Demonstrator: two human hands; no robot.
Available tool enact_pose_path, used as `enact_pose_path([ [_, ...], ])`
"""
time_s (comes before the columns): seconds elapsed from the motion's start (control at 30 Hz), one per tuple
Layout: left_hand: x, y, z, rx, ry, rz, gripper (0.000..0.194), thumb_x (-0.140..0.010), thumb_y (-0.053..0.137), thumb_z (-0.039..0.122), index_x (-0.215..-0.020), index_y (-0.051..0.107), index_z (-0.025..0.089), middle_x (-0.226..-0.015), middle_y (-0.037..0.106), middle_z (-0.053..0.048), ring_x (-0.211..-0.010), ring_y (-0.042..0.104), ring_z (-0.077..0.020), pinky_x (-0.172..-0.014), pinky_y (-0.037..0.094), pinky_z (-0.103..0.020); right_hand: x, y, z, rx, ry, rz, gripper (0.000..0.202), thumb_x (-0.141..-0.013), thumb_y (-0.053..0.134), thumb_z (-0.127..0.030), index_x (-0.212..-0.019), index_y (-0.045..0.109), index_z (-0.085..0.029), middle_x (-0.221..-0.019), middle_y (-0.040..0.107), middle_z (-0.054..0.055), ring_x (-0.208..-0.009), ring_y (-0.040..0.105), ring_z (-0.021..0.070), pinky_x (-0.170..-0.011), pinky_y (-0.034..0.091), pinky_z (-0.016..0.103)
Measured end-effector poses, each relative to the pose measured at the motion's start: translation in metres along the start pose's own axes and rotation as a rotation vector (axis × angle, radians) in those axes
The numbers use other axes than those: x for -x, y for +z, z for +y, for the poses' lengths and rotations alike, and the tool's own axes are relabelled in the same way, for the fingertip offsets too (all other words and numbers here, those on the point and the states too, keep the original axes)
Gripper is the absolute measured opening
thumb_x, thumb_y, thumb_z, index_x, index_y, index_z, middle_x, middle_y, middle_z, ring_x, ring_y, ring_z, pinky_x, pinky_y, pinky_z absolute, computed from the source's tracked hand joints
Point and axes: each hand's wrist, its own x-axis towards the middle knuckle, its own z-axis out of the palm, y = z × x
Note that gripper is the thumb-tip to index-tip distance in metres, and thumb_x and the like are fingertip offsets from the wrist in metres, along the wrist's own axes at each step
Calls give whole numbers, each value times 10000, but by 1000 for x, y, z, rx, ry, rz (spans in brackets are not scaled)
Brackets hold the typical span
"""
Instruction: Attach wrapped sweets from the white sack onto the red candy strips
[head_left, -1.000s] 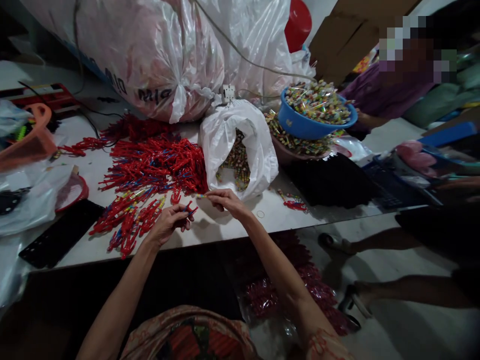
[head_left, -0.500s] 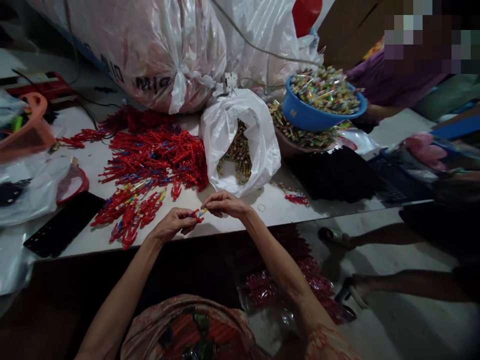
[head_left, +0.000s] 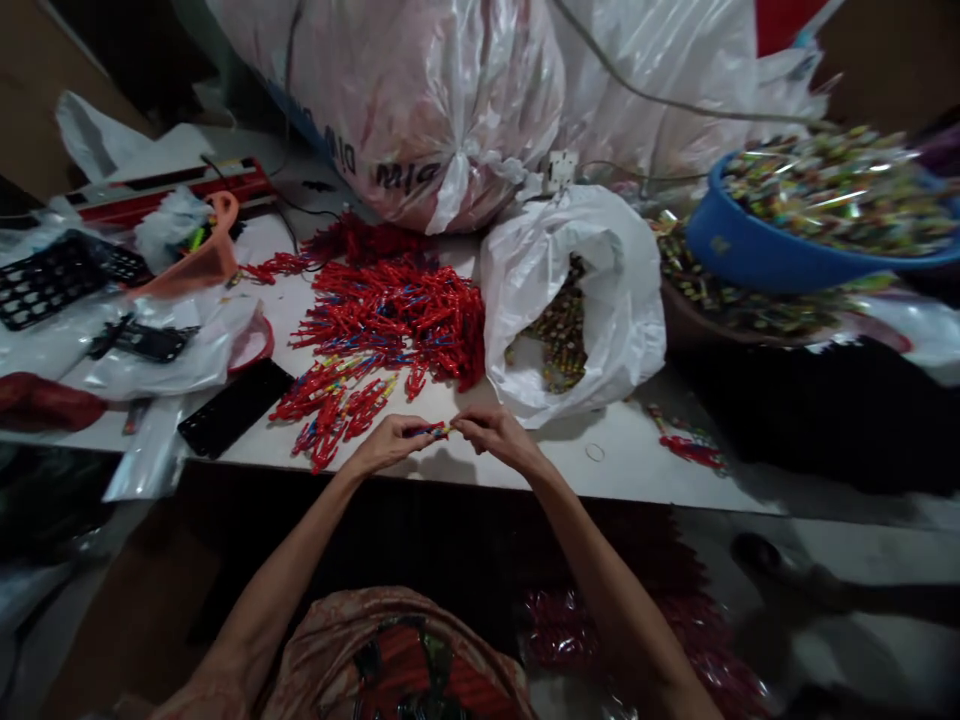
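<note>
My left hand (head_left: 391,443) pinches a small red and blue plastic figure (head_left: 436,431) above the table's front edge. The fingers of my right hand (head_left: 495,437) close on a small yellow piece at the figure's right end; whether the two are joined I cannot tell. Just behind my hands lies a large heap of similar red and blue figures (head_left: 390,310). Nearer to my left hand is a smaller group of red figures with yellow parts (head_left: 334,410). An open white plastic bag (head_left: 622,330), holding small multi-coloured pieces (head_left: 562,350), stands behind my right hand.
A blue basin (head_left: 795,262) heaped with colourful pieces stands at right, above a black cloth-like pile (head_left: 810,420). A few loose figures (head_left: 690,448) and a thin ring (head_left: 595,453) lie on the white table (head_left: 525,474). At left are a black tray (head_left: 236,405) and an orange basket (head_left: 206,262).
The view has swung left, so the table's contents appear farther right. Both hands still hold the figure and the yellow piece, with the fingers slightly shifted. The co-worker at right is mostly out of view.
</note>
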Motion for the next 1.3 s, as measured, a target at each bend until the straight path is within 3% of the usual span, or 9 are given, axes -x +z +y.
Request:
enact_pose_path([
  [0.1,13,-27,-5,-267,52,167,338,-760,592,443,-923,736,185,-854,696,-55,-795,600,-204,-702,445,-283,-8,-8,7,-27,-22,62,443,-802,588,-455,-1123,641,-154,-716,602,3,-503,523,94,-495,414,220],
  [0.23,10,-61,3,-813,55,595,335,-824,530,372,-1048,683,176,-1124,653,-124,-1071,560,-285,-938,394,-381,-33,-55,19,266,74,523,356,-879,467,-347,-1089,649,-124,-816,651,62,-619,598,143,-615,473,265],
  [0.3,-10,-60,10,-985,0,578,326,-875,462,359,-1015,679,159,-1104,649,-145,-1067,561,-296,-935,387,-395,-52,-75,24,500,246,640,329,-893,406,-245,-1057,657,-109,-893,671,105,-766,637,191,-715,488,297],
  [0.4,-52,-35,16,-1098,-127,399,346,-901,432,362,-967,679,129,-1038,659,-180,-1024,583,-322,-879,405,-410,-78,-83,29,739,443,553,329,-882,417,-178,-1110,637,-88,-1095,650,185,-998,619,264,-842,471,355],
  [0.53,-91,0,8,-1118,-142,339,327,-869,473,255,-1116,629,108,-1177,614,-221,-1132,539,-348,-931,379,-442,-88,-74,35,802,467,483,341,-910,416,-196,-1175,602,-88,-1208,598,217,-1104,586,296,-911,439,386],
  [0.73,-76,3,-8,-865,-1,434,267,-867,437,259,-1026,628,162,-1055,663,-143,-1013,596,-284,-863,420,-374,-72,-88,41,794,522,509,304,-815,526,-163,-1097,630,-119,-1129,632,186,-1090,585,289,-891,441,369],
  [0.9,-48,1,3,-218,85,407,224,-792,511,395,-787,593,186,-723,604,-24,-649,557,-156,-622,420,-272,-54,-84,30,58,239,664,419,-785,514,-244,-1183,572,-126,-758,613,19,-625,550,135,-584,437,248],
  [1.07,-25,18,21,303,-57,2,416,-699,634,546,-786,616,141,-670,599,-21,-471,470,-85,-446,285,-227,-15,-57,0,-400,15,203,472,-675,692,-324,-1104,608,-147,-616,535,-61,-475,421,62,-471,347,198],
  [1.3,-13,27,31,407,-49,-103,411,-645,725,519,-745,616,136,-620,571,3,-475,438,-70,-462,330,-222,3,-40,-13,-412,-19,-65,241,-686,736,-318,-815,666,-128,-624,588,-20,-540,485,71,-494,368,196],
])
